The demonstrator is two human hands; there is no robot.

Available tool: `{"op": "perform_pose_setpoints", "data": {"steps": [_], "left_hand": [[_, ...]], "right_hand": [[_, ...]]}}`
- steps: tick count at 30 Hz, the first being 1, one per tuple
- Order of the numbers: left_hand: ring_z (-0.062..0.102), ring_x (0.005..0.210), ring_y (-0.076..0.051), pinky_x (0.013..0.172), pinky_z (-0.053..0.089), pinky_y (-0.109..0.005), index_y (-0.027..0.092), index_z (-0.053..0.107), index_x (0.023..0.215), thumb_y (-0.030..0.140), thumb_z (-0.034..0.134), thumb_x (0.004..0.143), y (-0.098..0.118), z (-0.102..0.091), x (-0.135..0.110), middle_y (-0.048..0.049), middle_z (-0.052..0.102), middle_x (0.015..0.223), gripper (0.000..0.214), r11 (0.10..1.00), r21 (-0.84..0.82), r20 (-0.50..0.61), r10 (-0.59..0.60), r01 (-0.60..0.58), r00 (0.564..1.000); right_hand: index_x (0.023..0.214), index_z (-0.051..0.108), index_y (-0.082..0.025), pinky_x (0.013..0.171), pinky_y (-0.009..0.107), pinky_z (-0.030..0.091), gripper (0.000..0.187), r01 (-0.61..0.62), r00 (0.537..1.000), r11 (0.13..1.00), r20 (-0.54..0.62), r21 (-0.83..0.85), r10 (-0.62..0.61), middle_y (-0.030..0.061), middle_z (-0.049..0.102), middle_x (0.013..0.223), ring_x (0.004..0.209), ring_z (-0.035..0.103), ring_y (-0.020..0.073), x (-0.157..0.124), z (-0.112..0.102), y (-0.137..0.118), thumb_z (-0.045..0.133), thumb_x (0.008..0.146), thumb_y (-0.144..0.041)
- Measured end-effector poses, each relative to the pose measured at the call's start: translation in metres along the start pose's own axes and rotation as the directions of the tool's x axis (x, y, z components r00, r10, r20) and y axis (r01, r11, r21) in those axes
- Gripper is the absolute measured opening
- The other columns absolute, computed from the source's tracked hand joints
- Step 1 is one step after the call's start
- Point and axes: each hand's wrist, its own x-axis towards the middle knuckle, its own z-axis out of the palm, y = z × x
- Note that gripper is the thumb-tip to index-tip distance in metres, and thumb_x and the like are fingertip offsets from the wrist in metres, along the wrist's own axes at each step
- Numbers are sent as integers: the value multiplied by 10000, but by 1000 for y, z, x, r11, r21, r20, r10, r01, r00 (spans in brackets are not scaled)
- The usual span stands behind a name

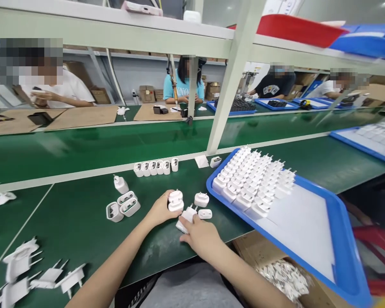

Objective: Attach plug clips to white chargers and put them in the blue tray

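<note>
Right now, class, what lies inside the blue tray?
The blue tray holds rows of white plug adapters packed at its far end; the near end shows bare white lining. Whatever lies beneath the adapters is covered.

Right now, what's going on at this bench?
A person sits at a green bench handling white plug housings. The left hand holds one housing; the right hand rests on another lying on the bench. More housings lie loose nearby, a row stands further back, and a blue tray to the right holds neat rows of them. Other people work across the belt.
</note>
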Motion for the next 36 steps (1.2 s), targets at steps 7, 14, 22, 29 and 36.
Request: {"op": "perform_pose_setpoints", "data": {"steps": [7,14,22,29,36], "left_hand": [[498,916,-207,783,392,-313,163,394,986,357,597,529,-15,-13,-33,-66,487,1040,536,999,39,-6,-23,23,1000],[502,915,-211,804,376,-340,135,321,1087,335,622,526,-22,-13,-46,-85,516,1015,667,983,-85,-123,-174,164,977],[212,1174,-245,955,195,-362,115,-104,1248,380,704,367,-39,-14,-59,-176,134,1304,1225,962,-272,-6,-3,1,1000],[211,1172,-253,957,171,-393,102,-86,1244,369,697,391,-42,-3,-45,-189,204,1270,1187,960,-276,-102,29,-56,994],[408,1042,-236,850,351,-378,184,88,1202,298,578,545,-6,0,-56,-132,330,1188,827,945,-281,-74,153,-168,985]], "right_hand": [[880,534,-195,678,319,411,210,-46,986,979,-147,197,76,103,477,1076,912,488,226,12,26,-3,467,724,-318],[1062,387,-58,723,337,383,647,-106,992,970,84,220,89,158,482,989,941,456,272,27,13,-5,667,500,-218],[955,470,-227,828,319,345,344,320,947,645,-224,694,-229,51,426,1079,1018,414,178,45,37,8,536,623,-166],[1268,-20,-135,961,418,79,801,304,943,756,-73,580,-324,132,62,1337,1210,17,190,76,52,-11,483,646,-150],[1218,-219,-76,956,370,136,1248,383,897,668,-84,638,-434,199,-17,1322,1205,36,226,49,25,3,690,411,-357]]}}
